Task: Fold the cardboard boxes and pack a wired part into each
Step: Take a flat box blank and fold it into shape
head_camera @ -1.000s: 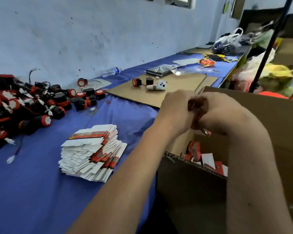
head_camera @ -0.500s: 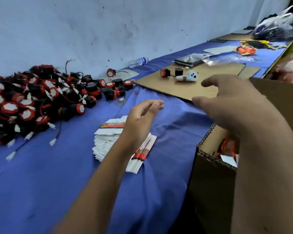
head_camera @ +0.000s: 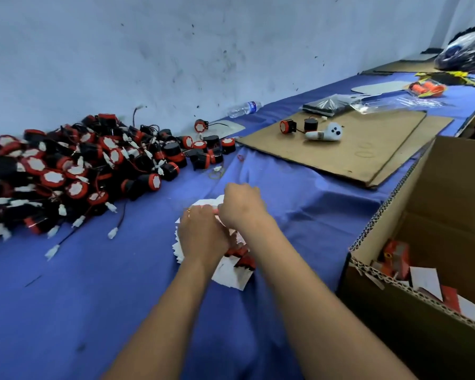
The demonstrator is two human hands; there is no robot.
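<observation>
From the head view, both hands are working on the stack of flat boxes (head_camera: 232, 272) lying on the blue cloth (head_camera: 66, 311). The left hand (head_camera: 202, 234) is curling down over the stack's near-left part, while the right hand (head_camera: 242, 205) is pinching its far top edge. The heap of wired parts (head_camera: 74, 171) is lying to the far left, and the open carton (head_camera: 428, 270) is sitting to the right.

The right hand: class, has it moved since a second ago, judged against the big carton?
Yes. The right hand has gone left, away from the carton where it was working, and now sits over the stack of flat boxes beside the left hand.
</observation>
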